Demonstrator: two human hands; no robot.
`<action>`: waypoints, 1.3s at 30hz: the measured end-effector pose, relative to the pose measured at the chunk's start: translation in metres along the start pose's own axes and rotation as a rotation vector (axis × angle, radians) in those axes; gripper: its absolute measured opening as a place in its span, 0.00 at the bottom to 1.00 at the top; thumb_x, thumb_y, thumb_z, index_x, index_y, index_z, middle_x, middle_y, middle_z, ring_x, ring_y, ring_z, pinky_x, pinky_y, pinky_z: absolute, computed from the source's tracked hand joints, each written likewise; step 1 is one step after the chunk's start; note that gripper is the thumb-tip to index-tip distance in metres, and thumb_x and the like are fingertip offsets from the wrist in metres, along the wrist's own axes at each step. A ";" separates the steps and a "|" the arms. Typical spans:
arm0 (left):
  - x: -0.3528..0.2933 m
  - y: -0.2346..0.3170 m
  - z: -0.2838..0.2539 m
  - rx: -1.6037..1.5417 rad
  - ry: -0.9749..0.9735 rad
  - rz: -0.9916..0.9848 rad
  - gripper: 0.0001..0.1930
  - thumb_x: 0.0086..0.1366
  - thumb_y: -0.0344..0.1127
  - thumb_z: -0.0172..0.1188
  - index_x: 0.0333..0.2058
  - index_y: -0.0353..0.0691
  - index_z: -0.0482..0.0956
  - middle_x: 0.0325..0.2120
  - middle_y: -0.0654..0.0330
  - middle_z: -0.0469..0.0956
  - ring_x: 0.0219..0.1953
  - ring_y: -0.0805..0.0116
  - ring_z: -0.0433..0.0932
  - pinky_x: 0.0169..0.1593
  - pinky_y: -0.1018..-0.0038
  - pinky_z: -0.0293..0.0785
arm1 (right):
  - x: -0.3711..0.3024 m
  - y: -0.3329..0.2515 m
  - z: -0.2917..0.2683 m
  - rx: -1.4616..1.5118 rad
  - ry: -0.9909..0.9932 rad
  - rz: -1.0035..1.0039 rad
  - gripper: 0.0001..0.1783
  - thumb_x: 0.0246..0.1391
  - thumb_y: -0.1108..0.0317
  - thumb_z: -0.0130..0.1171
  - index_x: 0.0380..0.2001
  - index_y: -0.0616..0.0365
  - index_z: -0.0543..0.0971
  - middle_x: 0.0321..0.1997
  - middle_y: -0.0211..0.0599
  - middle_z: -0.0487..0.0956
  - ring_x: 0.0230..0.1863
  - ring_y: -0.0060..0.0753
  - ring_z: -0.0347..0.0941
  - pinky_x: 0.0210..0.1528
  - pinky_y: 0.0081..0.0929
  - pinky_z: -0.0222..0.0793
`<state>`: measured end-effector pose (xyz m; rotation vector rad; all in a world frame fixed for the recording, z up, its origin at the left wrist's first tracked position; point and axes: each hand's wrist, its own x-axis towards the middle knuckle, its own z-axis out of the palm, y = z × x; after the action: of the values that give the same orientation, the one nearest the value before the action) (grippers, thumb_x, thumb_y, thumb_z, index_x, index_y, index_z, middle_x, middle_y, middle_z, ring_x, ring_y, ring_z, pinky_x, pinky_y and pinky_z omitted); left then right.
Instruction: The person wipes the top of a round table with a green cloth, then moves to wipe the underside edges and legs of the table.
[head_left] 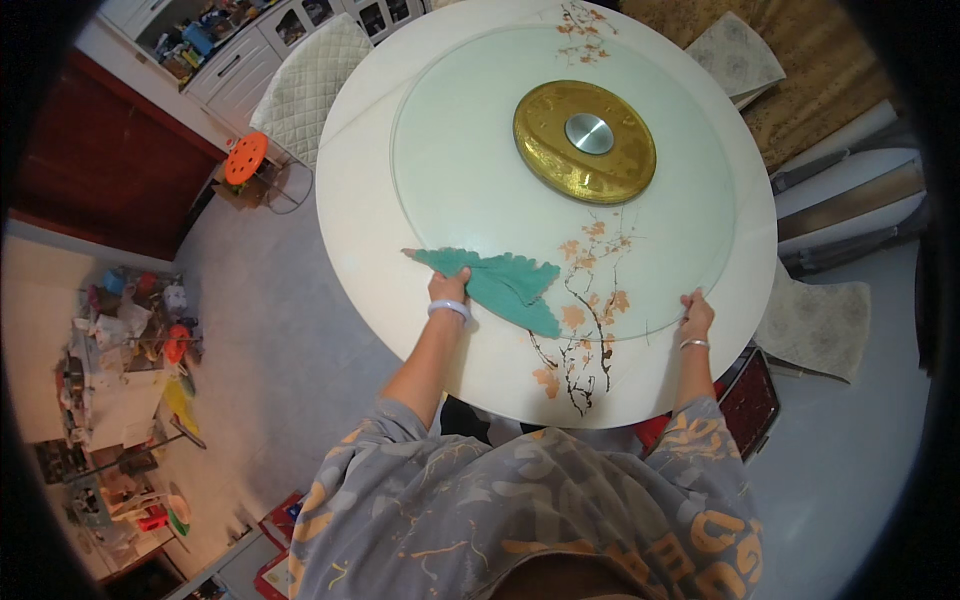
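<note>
A green cloth (505, 285) with a wavy edge lies over the near left rim of a round glass turntable (460, 150). My left hand (450, 285) grips the cloth at that rim, thumb on top and the other fingers mostly hidden. At the near right rim, my right hand (698, 315) is closed on the glass edge. Beneath the turntable is a round white table (355, 200). Orange leaves on dark branches decorate the glass and the tabletop between my hands. In the turntable's middle sits a gold disc (545, 120) with a silver centre (589, 133).
Pale covered chairs (310, 90) stand around the table, one close on the right (815, 325). An orange stool (247, 158) is to the left. Cluttered shelves (130, 370) line the left wall. A dark red tray-like thing (750, 405) is beside the table at the near right.
</note>
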<state>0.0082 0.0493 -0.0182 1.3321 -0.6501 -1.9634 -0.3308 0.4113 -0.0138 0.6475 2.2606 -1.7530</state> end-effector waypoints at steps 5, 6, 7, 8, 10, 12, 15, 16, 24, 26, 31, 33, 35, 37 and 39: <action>-0.035 -0.052 0.007 0.004 -0.008 0.028 0.17 0.65 0.20 0.56 0.53 0.37 0.70 0.45 0.56 0.79 0.42 0.61 0.80 0.44 0.66 0.81 | -0.097 0.067 0.006 0.011 -0.250 -0.034 0.15 0.63 0.54 0.55 0.31 0.53 0.72 0.26 0.34 0.79 0.11 0.17 0.58 0.09 0.20 0.49; -0.044 -0.059 0.010 0.018 -0.015 0.005 0.17 0.66 0.21 0.56 0.53 0.37 0.70 0.45 0.56 0.79 0.42 0.61 0.80 0.43 0.67 0.81 | -0.123 0.072 0.012 0.047 -0.310 -0.016 0.14 0.65 0.55 0.54 0.32 0.53 0.71 0.27 0.35 0.79 0.12 0.17 0.58 0.09 0.19 0.50; -0.055 -0.063 0.012 0.035 -0.020 -0.013 0.17 0.66 0.21 0.56 0.53 0.37 0.70 0.45 0.56 0.79 0.42 0.62 0.80 0.43 0.67 0.81 | -0.145 0.071 0.020 0.103 -0.299 0.035 0.13 0.66 0.56 0.52 0.32 0.53 0.71 0.27 0.35 0.79 0.12 0.17 0.59 0.10 0.18 0.51; -0.064 -0.064 0.015 0.054 -0.030 -0.030 0.17 0.66 0.21 0.56 0.53 0.37 0.71 0.45 0.56 0.79 0.42 0.62 0.80 0.42 0.67 0.81 | -0.161 0.068 0.027 0.161 -0.285 0.085 0.13 0.66 0.57 0.51 0.32 0.53 0.71 0.26 0.35 0.79 0.13 0.16 0.59 0.10 0.18 0.51; -0.074 -0.060 0.020 0.045 -0.056 -0.151 0.15 0.66 0.22 0.56 0.51 0.37 0.72 0.43 0.56 0.79 0.40 0.64 0.80 0.40 0.69 0.81 | -0.160 0.062 0.025 0.198 -0.222 0.077 0.13 0.67 0.58 0.51 0.30 0.52 0.71 0.26 0.35 0.79 0.15 0.15 0.60 0.12 0.16 0.53; -0.072 -0.058 0.019 0.018 -0.064 -0.189 0.15 0.66 0.22 0.57 0.51 0.37 0.73 0.42 0.56 0.80 0.39 0.64 0.80 0.39 0.69 0.81 | -0.128 0.063 0.011 0.135 -0.209 0.040 0.13 0.67 0.59 0.51 0.29 0.52 0.72 0.25 0.35 0.79 0.15 0.15 0.60 0.12 0.16 0.53; -0.031 -0.044 0.001 0.085 -0.019 -0.021 0.15 0.65 0.25 0.60 0.50 0.35 0.73 0.42 0.57 0.80 0.40 0.62 0.80 0.42 0.68 0.80 | -0.107 0.046 0.004 0.095 -0.189 0.038 0.15 0.66 0.60 0.50 0.27 0.55 0.73 0.25 0.37 0.80 0.15 0.15 0.59 0.13 0.16 0.53; -0.011 -0.037 -0.008 0.057 0.002 0.070 0.14 0.65 0.25 0.60 0.50 0.35 0.74 0.42 0.56 0.80 0.40 0.61 0.80 0.44 0.67 0.80 | -0.099 0.043 0.003 0.089 -0.182 0.040 0.15 0.67 0.60 0.50 0.27 0.56 0.73 0.25 0.37 0.80 0.14 0.15 0.59 0.12 0.16 0.53; 0.010 0.080 0.012 0.719 0.251 0.816 0.04 0.66 0.26 0.56 0.36 0.30 0.75 0.30 0.56 0.80 0.31 0.70 0.76 0.37 0.73 0.73 | -0.029 0.041 -0.022 -0.371 0.139 -0.403 0.20 0.60 0.61 0.59 0.47 0.67 0.71 0.43 0.48 0.76 0.38 0.36 0.73 0.42 0.37 0.73; 0.004 0.088 0.034 0.557 0.048 0.886 0.04 0.67 0.27 0.55 0.36 0.31 0.75 0.30 0.58 0.80 0.31 0.72 0.75 0.37 0.74 0.73 | -0.057 0.027 0.002 -0.695 0.191 -0.677 0.31 0.54 0.64 0.64 0.56 0.67 0.66 0.57 0.54 0.68 0.58 0.50 0.64 0.62 0.45 0.60; -0.028 0.061 0.100 1.229 -0.380 0.825 0.18 0.63 0.29 0.56 0.52 0.37 0.73 0.39 0.42 0.79 0.41 0.45 0.79 0.45 0.62 0.75 | -0.130 0.009 0.080 -0.786 -0.117 -1.058 0.36 0.52 0.64 0.64 0.62 0.62 0.64 0.69 0.50 0.59 0.69 0.54 0.54 0.67 0.52 0.52; -0.017 0.009 0.092 1.534 -0.486 1.044 0.32 0.64 0.40 0.58 0.67 0.54 0.60 0.63 0.49 0.64 0.64 0.47 0.63 0.63 0.51 0.57 | -0.162 0.005 0.112 -0.892 -0.207 -1.032 0.37 0.55 0.59 0.61 0.64 0.61 0.62 0.72 0.48 0.56 0.72 0.55 0.49 0.69 0.56 0.46; -0.018 0.001 0.100 1.685 -0.553 1.122 0.33 0.65 0.44 0.56 0.68 0.57 0.58 0.67 0.53 0.58 0.68 0.49 0.56 0.65 0.48 0.52 | -0.171 0.011 0.129 -1.059 -0.153 -1.024 0.37 0.58 0.55 0.58 0.66 0.60 0.61 0.74 0.45 0.54 0.74 0.55 0.46 0.70 0.59 0.41; -0.012 0.006 0.109 1.830 -0.592 1.074 0.32 0.67 0.50 0.52 0.69 0.60 0.56 0.70 0.57 0.53 0.71 0.51 0.49 0.66 0.45 0.49 | -0.163 0.017 0.129 -1.048 -0.178 -1.041 0.37 0.59 0.53 0.55 0.67 0.59 0.60 0.75 0.45 0.52 0.74 0.56 0.43 0.71 0.60 0.39; 0.017 0.011 0.124 1.882 -0.538 1.136 0.32 0.68 0.51 0.51 0.69 0.59 0.56 0.70 0.59 0.52 0.71 0.51 0.49 0.66 0.43 0.47 | -0.159 0.021 0.125 -1.054 -0.200 -1.043 0.37 0.60 0.52 0.54 0.67 0.59 0.59 0.75 0.44 0.51 0.75 0.57 0.42 0.71 0.60 0.38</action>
<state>-0.1091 0.0330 0.0230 0.5904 -2.9787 -0.2766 -0.1935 0.2619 0.0009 -0.9825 3.0165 -0.4413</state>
